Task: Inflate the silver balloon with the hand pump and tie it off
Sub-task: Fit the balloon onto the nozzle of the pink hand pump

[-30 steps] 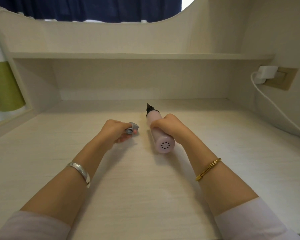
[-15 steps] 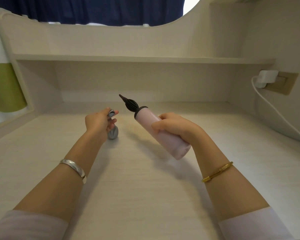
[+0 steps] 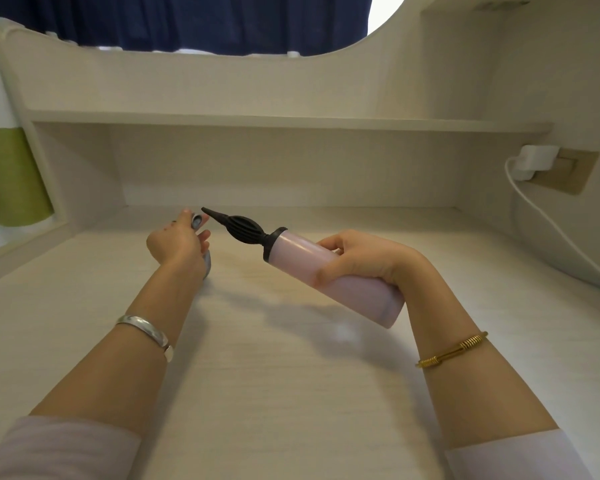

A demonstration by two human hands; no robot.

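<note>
Now fitting the balloon (image 3: 197,221) onto the pump (image 3: 326,268).
Left hand (image 3: 175,242) pinches its neck; right hand (image 3: 364,259) grips the pump; next, nozzle (image 3: 219,218) into neck.

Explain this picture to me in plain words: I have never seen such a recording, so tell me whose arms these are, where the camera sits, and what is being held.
No machine here: a person's two bare arms, filmed by one wide-angle camera worn on the head, looking forward and down. The right hand grips a pink hand pump, lifted off the pale desk, its black nozzle pointing at the left hand. That hand pinches the neck of a limp silver balloon, right beside the nozzle tip but not yet on it. A white charger sits plugged into the wall at right.
</note>
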